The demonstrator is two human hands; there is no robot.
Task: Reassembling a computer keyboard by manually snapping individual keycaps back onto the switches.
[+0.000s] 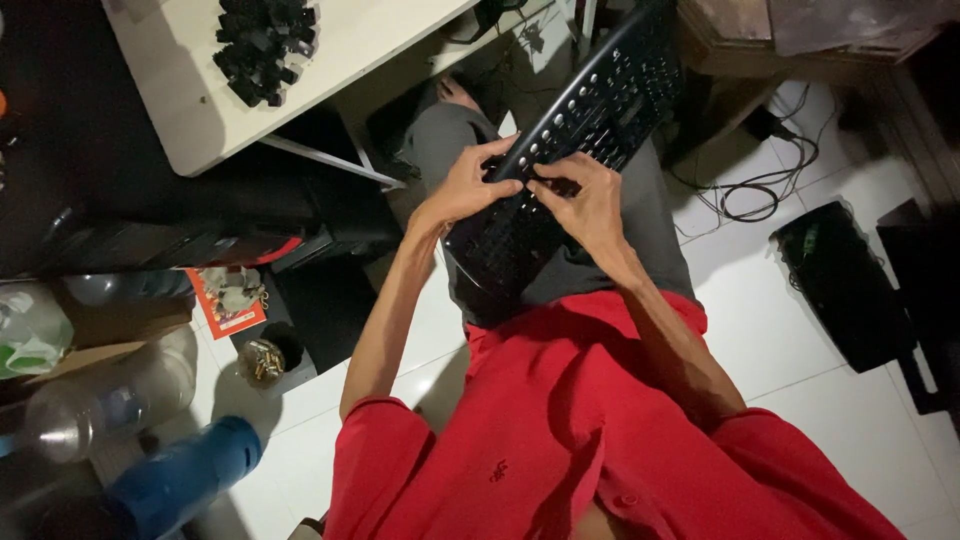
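Note:
A black keyboard (590, 110) lies slanted across my lap, running from near my red shirt up toward the top right. My left hand (468, 185) grips its left edge, thumb and fingers pinched over the keys near the middle. My right hand (585, 200) rests on top of the keys just beside it, fingertips pressed down close to the left thumb. The lower half of the keyboard (500, 245) looks bare and dark, with many keys seemingly absent. A pile of loose black keycaps (265, 45) sits on the white table at the upper left.
The white table (190, 110) fills the upper left. Plastic bottles (110, 400), a blue bottle (185, 480) and a small jar (262, 360) crowd the floor at left. Cables (750, 195) and a black box (845, 285) lie on the white tiles at right.

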